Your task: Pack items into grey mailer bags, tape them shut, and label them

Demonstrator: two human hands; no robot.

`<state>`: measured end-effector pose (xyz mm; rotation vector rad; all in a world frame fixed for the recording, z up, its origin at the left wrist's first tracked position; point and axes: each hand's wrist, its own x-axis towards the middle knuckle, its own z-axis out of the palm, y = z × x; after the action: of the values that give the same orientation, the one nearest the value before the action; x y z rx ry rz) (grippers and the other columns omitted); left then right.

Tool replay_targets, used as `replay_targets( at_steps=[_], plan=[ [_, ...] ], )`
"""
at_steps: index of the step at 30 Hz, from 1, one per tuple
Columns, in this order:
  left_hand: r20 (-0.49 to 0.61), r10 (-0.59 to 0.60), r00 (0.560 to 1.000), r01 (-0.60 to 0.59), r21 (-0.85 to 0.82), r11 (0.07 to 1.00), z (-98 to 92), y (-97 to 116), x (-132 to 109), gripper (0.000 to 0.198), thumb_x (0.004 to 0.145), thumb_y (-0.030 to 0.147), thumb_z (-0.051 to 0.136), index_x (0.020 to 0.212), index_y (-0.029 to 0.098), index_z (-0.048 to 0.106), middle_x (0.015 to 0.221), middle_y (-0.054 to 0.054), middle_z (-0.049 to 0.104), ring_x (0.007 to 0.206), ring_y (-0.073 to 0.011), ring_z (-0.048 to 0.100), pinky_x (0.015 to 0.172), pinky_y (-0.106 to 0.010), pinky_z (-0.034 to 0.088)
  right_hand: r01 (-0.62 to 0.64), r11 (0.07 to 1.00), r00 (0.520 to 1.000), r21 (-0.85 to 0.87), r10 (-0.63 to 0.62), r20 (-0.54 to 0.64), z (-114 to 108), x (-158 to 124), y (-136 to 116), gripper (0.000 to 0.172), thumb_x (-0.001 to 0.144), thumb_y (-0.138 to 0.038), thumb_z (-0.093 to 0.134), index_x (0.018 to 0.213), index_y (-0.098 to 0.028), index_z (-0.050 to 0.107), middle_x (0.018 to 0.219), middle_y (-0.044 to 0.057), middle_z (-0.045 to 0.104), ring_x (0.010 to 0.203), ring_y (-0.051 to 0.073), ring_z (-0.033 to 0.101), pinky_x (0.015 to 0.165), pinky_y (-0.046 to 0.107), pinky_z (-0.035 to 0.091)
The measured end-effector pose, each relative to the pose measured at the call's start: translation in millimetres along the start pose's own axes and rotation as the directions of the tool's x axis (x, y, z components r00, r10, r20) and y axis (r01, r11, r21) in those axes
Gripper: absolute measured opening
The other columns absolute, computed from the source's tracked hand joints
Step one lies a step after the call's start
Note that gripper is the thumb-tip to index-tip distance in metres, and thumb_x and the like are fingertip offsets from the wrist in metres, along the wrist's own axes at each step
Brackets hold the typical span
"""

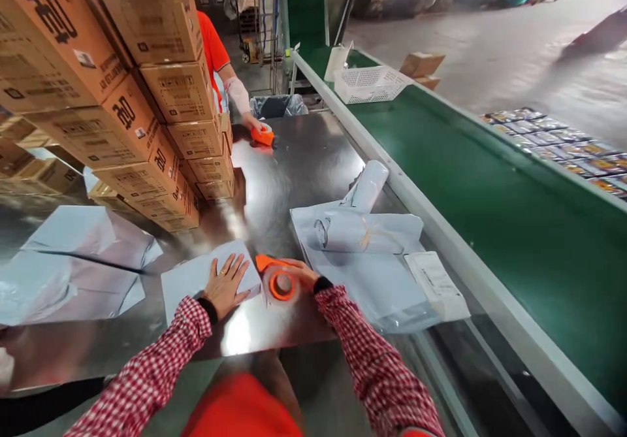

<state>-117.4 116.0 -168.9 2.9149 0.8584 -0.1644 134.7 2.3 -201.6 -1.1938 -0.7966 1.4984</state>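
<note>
My left hand point(227, 284) lies flat with fingers spread on a white wrapped package point(183, 278) on the metal table. Just right of it, my right hand point(302, 272) grips an orange tape dispenser point(268, 262) with a roll of clear tape, its front end close to the package's right edge. Two more white wrapped packages point(73, 280) lie side by side at the left. White plastic mailer bags point(353, 280) are spread to the right of my right hand, with rolled bags point(343, 230) and a white label stack point(435, 283) on top.
Tall stacks of brown cartons point(142, 156) stand on the table point(294, 156) at the back left. Behind them a co-worker's hand point(252, 123) holds another orange tape dispenser point(263, 136). A green conveyor belt point(455, 182) runs along the right, carrying a white plastic basket point(369, 84).
</note>
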Motion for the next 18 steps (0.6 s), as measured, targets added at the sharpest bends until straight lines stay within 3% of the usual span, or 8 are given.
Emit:
replay_targets(
  at_steps=[3,5,8,10,11,13,16,18],
  plan=[
    [-0.026,-0.002,1.000,0.001,-0.038,0.999,7.9,6,-3,0.064,0.092,0.042,0.051,0.151,0.019,0.037,0.158,-0.015,0.033,0.147,-0.0355,0.026,0.115,-0.070,0.009,-0.059,0.997,0.998,0.047,0.059,-0.003,21,-64,43,0.049,0.076,-0.047,0.074,0.113,-0.015,0.072,0.122,0.013,0.071,0.119,0.033,0.061,0.107,0.049,0.040],
    [-0.059,-0.042,0.997,0.037,-0.086,0.996,8.2,15,4,0.064,0.093,0.044,0.049,0.151,0.019,0.037,0.158,-0.017,0.033,0.147,-0.0369,0.025,0.115,-0.071,0.007,-0.089,0.980,0.991,0.179,0.104,-0.079,45,-84,70,0.053,0.072,-0.050,0.076,0.115,-0.020,0.071,0.120,0.012,0.072,0.116,0.033,0.064,0.105,0.051,0.043],
    [-0.073,-0.258,0.963,0.238,-0.204,0.949,-4.9,26,16,0.066,0.095,0.045,0.047,0.151,0.014,0.035,0.158,-0.023,0.028,0.147,-0.0417,0.024,0.111,-0.075,0.012,-0.042,0.949,0.977,0.313,0.105,-0.186,71,-69,86,0.059,0.069,-0.058,0.073,0.112,-0.017,0.071,0.115,0.013,0.074,0.109,0.034,0.067,0.102,0.051,0.047],
    [-0.060,-0.336,0.940,0.309,-0.272,0.911,-19.9,21,5,0.070,0.096,0.044,0.044,0.153,0.007,0.028,0.159,-0.028,0.021,0.147,-0.0419,0.021,0.112,-0.072,0.019,-0.021,0.950,0.975,0.311,0.088,-0.205,70,-45,79,0.055,0.069,-0.057,0.073,0.106,-0.015,0.072,0.109,0.012,0.075,0.105,0.033,0.068,0.100,0.050,0.048],
    [-0.060,-0.283,0.957,0.256,-0.280,0.925,-26.9,13,-9,0.071,0.096,0.044,0.044,0.153,0.006,0.026,0.160,-0.028,0.018,0.148,-0.0409,0.019,0.114,-0.068,0.019,-0.025,0.956,0.976,0.293,0.086,-0.198,64,-33,72,0.051,0.069,-0.053,0.074,0.104,-0.016,0.073,0.108,0.011,0.075,0.103,0.032,0.069,0.100,0.049,0.048],
    [-0.055,0.015,0.998,-0.028,-0.238,0.971,-34.8,-10,-50,0.070,0.095,0.045,0.048,0.154,0.013,0.029,0.162,-0.021,0.018,0.150,-0.0364,0.014,0.120,-0.061,0.011,-0.041,0.967,0.981,0.251,0.087,-0.175,50,-13,56,0.045,0.067,-0.046,0.078,0.100,-0.016,0.074,0.105,0.010,0.076,0.100,0.031,0.069,0.101,0.049,0.047],
    [0.158,0.379,0.912,-0.347,-0.196,0.917,-26.5,-50,-104,0.071,0.084,0.042,0.068,0.149,0.031,0.040,0.157,-0.008,0.037,0.148,-0.0303,0.026,0.123,-0.056,0.007,-0.045,0.978,0.985,0.202,0.077,-0.153,41,13,41,0.041,0.066,-0.044,0.078,0.095,-0.015,0.075,0.100,0.010,0.077,0.097,0.029,0.069,0.100,0.047,0.048],
    [0.255,0.417,0.872,-0.389,-0.152,0.908,-12.4,-66,-112,0.067,0.085,0.032,0.068,0.147,0.034,0.041,0.153,-0.005,0.044,0.146,-0.0261,0.032,0.123,-0.054,0.010,-0.028,0.982,0.984,0.189,0.060,-0.167,48,33,36,0.044,0.065,-0.048,0.077,0.094,-0.015,0.074,0.098,0.010,0.077,0.097,0.029,0.069,0.099,0.045,0.049]
  ],
)
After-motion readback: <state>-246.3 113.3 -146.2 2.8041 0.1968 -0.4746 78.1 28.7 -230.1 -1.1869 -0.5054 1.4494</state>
